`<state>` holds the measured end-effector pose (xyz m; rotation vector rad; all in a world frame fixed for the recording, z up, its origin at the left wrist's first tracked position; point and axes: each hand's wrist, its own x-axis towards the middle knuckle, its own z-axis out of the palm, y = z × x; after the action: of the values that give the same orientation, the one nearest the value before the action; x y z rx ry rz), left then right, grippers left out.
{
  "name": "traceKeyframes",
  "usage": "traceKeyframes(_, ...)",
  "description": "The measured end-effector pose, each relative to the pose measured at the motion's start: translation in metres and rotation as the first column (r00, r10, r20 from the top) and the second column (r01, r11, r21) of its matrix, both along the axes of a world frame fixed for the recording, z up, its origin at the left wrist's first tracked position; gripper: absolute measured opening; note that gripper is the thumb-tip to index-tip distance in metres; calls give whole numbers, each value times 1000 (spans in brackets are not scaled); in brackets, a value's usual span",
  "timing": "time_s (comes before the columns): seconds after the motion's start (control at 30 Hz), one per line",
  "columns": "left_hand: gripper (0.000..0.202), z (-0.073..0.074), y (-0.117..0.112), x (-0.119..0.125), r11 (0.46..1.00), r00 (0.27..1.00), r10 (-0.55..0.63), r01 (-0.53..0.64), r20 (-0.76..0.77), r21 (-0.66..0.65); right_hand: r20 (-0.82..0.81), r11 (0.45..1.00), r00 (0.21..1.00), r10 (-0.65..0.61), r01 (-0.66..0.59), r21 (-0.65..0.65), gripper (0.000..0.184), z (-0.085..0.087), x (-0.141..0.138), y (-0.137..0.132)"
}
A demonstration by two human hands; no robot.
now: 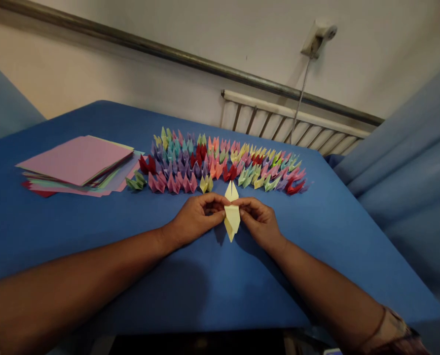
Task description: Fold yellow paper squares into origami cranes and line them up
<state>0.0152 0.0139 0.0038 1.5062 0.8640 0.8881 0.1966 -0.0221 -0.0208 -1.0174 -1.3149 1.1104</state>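
Observation:
A pale yellow folded paper point(232, 217), long and pointed at both ends, is held upright just above the blue table. Its upper end is split into two narrow points. My left hand point(201, 216) pinches its left edge between thumb and forefinger. On the opposite edge, my right hand point(259, 219) grips it the same way, and the two forefingers nearly meet across its middle. Right behind it stand rows of small folded paper figures point(216, 170) in many colours, each with upright points.
To the left lies a loose stack of coloured square paper sheets point(79, 160), pink on top. The blue table point(161, 291) meets a wall with a metal rail point(190, 60) and a radiator point(264, 116). A blue curtain point(408, 167) hangs along the right side.

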Motion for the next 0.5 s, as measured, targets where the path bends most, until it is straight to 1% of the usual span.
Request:
traceKeyframes(0.13,22,-1,1,-1,1000,1000,3,-3,-8,-8,-13,998,998,54,-54,-12,22,0,-1,-1)
traceKeyframes(0.23,21,-1,1,-1,999,999,35,-35,-16,-13,-28,999,1000,-13,12,-35,20,0,-6,0)
traceKeyframes(0.3,20,-1,1,1,998,998,60,-60,-14,-18,-99,995,992,-79,73,-66,25,0,-10,1)
traceKeyframes(0.37,21,-1,0,2,996,997,81,-81,-3,-30,-181,990,978,-107,89,-106,34,2,-14,3)
traceKeyframes(0.43,23,-2,-1,4,994,995,95,-94,16,-53,-218,986,972,-84,50,-157,41,4,-15,4)
traceKeyframes(0.5,28,-2,-1,5,991,993,106,-101,45,-87,-187,978,982,-43,3,-206,39,7,-14,4)
